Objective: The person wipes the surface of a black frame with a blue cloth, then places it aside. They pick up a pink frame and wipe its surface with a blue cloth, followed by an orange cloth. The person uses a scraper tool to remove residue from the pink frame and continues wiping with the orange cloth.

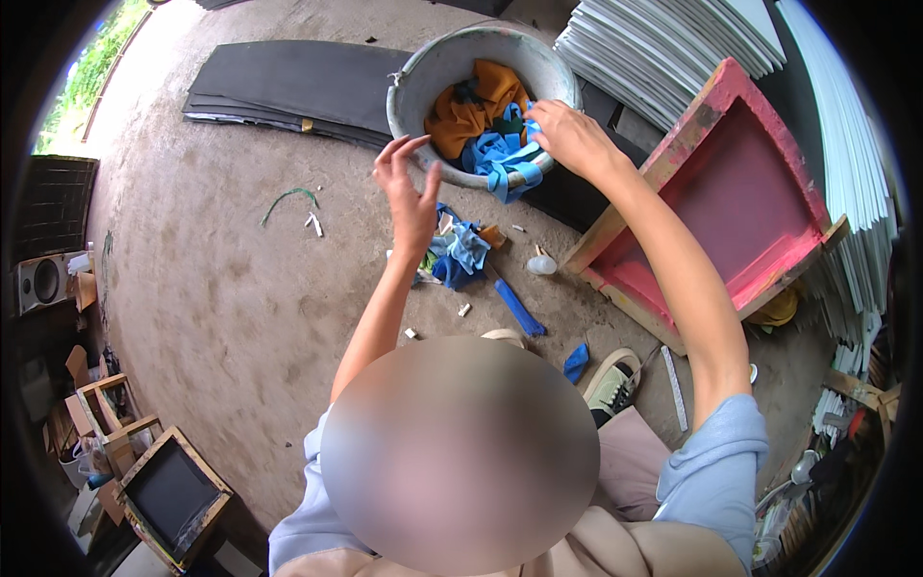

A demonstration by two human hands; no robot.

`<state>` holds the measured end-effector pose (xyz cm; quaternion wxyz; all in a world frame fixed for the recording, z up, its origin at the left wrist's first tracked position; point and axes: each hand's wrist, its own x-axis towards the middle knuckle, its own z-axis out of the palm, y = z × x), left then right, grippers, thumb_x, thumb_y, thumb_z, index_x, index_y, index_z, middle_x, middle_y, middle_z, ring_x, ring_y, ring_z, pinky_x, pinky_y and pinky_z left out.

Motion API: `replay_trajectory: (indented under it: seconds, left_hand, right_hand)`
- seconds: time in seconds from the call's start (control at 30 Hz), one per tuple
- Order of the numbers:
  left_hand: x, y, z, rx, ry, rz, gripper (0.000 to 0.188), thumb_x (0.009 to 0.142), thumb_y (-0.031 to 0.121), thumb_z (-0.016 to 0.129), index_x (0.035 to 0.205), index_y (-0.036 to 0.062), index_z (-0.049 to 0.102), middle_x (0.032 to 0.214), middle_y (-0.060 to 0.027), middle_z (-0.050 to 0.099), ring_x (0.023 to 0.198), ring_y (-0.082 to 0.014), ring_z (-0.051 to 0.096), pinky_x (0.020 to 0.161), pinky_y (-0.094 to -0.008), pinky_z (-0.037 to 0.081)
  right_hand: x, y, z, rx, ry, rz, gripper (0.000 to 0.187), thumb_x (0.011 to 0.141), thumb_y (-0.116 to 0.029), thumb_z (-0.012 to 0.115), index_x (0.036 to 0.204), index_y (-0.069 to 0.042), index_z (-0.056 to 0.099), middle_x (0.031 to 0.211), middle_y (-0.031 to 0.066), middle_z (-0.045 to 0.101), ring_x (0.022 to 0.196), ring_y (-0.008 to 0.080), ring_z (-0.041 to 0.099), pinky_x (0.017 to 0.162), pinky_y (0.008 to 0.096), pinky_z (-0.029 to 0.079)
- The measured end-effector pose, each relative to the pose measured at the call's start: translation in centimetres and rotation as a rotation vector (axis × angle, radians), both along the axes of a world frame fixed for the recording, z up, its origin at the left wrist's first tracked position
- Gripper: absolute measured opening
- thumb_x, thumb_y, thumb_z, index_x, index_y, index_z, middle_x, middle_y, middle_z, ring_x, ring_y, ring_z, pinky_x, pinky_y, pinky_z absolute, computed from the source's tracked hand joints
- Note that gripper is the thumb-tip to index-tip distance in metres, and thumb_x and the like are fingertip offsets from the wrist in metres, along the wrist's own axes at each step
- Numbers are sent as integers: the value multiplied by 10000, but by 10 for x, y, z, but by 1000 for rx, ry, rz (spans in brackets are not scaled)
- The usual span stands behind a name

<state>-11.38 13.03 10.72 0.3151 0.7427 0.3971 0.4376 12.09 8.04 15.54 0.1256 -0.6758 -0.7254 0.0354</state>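
Observation:
A grey bucket [419, 94] stands on the floor in front of me, holding orange-brown cloth [460, 117] and blue cloth scraps [493, 154]. Some of the blue hangs over its near rim. My right hand [575, 140] reaches over the bucket's right side, thumb and fingertips pinched at a blue piece; the fingertips are partly hidden. Beside the near left rim, my left hand [411, 197] is raised with fingers apart and nothing in it. Below the bucket lies a small heap of blue and mixed cloth scraps [461, 252].
A pink-edged wooden screen frame [663, 173] leans at the right, near stacked white sheets [663, 53]. Dark flat sheets [298, 87] lie left of the bucket. A blue strip [520, 308], a small translucent bottle [541, 262] and my shoe [611, 383] are nearer.

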Motion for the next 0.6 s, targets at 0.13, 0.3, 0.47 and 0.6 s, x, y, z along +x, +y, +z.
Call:
replay_trajectory:
  seconds: [0.13,0.3,0.47,0.6]
  left_hand:
    - [15,-1,-4,101,156,39,359,785,145,655,1132,145,563,1287,-107,346,1203,-308,245,1013,-417,204]
    - [18,-3,-6,111,174,22,313,803,144,639,1108,140,571,1313,-106,310,1217,-312,213,1022,-424,184]
    - [17,-2,-6,78,177,18,288,818,163,630,1100,138,574,1317,-109,294,1225,-322,196,1027,-432,193]
    - [17,-3,-2,74,153,9,308,804,176,644,1102,142,572,1321,-116,300,1227,-329,206,1032,-437,192]
  right_hand:
    - [-4,28,-18,-110,-167,-99,234,772,-152,637,957,-16,592,994,131,603,998,281,576,835,398,487]
    - [-14,36,-29,-243,-256,-105,145,691,-12,603,828,16,640,825,173,647,929,335,592,824,410,477]
    - [-13,36,-20,-219,-51,-138,142,724,31,561,821,6,660,853,185,641,875,315,616,805,392,479]
    - [-6,29,8,47,242,-180,137,778,7,551,855,-15,663,863,154,656,859,303,623,788,373,485]
